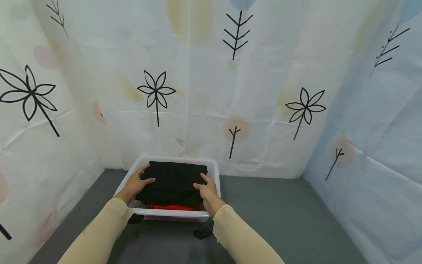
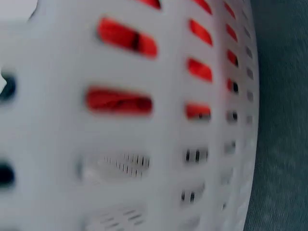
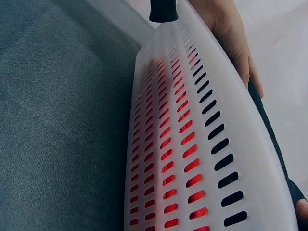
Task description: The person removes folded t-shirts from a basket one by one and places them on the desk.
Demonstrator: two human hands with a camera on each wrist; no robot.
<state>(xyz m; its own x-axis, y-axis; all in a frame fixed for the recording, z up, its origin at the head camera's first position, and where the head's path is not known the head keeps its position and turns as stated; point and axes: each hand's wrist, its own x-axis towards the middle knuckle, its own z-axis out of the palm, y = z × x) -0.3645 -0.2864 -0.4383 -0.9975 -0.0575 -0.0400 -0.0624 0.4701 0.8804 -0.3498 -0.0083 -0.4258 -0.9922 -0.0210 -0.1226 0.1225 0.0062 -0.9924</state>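
Note:
A folded black cloth (image 1: 173,179) lies in a white plastic basket (image 1: 215,179), on top of a red cloth (image 1: 174,207). At the black cloth's left side, my left hand (image 1: 136,185) holds the edge, its thumb over the top. Opposite it, my right hand (image 1: 208,192) holds the right edge with thumb and forefinger showing on the cloth. In the right wrist view, the right hand (image 3: 228,36) reaches over the basket rim. The left wrist view shows only the slotted basket wall (image 2: 168,130) with red cloth behind it; the left hand is out of that view.
The basket stands on a dark grey table (image 1: 263,212), close to the back wall of patterned fabric (image 1: 197,91). Similar fabric hangs at the left and right sides. Small dark objects (image 1: 203,230) show beneath the wrists at the basket's front.

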